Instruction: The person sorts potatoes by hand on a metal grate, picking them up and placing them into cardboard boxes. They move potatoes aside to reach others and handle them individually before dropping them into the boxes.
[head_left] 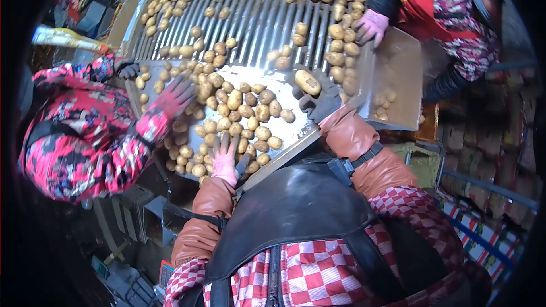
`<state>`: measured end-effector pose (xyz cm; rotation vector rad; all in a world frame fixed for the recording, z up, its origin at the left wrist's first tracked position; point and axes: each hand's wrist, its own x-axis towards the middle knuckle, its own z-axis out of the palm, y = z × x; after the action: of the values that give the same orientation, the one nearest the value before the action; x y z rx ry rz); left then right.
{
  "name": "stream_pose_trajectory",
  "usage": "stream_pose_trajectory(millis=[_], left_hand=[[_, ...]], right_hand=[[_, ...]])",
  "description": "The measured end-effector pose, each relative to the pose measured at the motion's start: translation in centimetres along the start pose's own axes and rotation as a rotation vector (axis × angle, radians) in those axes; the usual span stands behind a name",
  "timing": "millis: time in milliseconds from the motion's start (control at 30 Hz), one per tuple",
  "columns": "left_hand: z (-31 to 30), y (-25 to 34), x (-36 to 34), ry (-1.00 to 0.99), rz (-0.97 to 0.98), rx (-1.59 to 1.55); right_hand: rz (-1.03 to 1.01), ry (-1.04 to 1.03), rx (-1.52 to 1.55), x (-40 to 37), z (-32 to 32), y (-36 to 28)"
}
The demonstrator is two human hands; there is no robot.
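My left hand [224, 158], in a pink and grey glove, lies with fingers spread on the potatoes [262, 112] near the front edge of the metal tray [293, 128]. At the tray's right side my right hand [319, 99], in a dark glove, is turned up with one large potato [307, 82] resting at its fingers. That potato has a brown patch on its skin. Loose potatoes fill the middle and left of the tray, and more sit on the metal rollers [250, 20] behind it.
A co-worker in pink camouflage [85, 136] reaches over the tray from the left. Another co-worker's pink-gloved hand [372, 26] is at the rollers' right edge. Beside it stands a bin [401, 62] with potatoes in it. Metal rails and stacked sacks are at the right.
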<state>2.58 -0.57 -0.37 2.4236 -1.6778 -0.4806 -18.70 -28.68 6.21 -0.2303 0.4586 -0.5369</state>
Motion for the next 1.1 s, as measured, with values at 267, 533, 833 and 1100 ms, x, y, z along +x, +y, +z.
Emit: stream_pose_trajectory(millis=[267, 533, 833, 1100], left_hand=[[0.4, -1.0, 0.3, 0.057, 0.107, -0.006], [0.5, -1.3, 0.9, 0.006, 0.077, -0.068], [1.3, 0.6, 1.0, 0.120, 0.291, 0.015], [-0.2, -7.2, 2.2, 0.214, -0.410, 0.114]], right_hand=[[-0.276, 0.148, -0.278, -6.7, -12.2, -6.5], [-0.472, 0.367, 0.220, -6.6, -11.4, -7.2], [0.105, 0.067, -0.341, -0.9, -7.7, 1.8], [0.259, -0.072, -0.352, 0.7, -5.5, 2.1]])
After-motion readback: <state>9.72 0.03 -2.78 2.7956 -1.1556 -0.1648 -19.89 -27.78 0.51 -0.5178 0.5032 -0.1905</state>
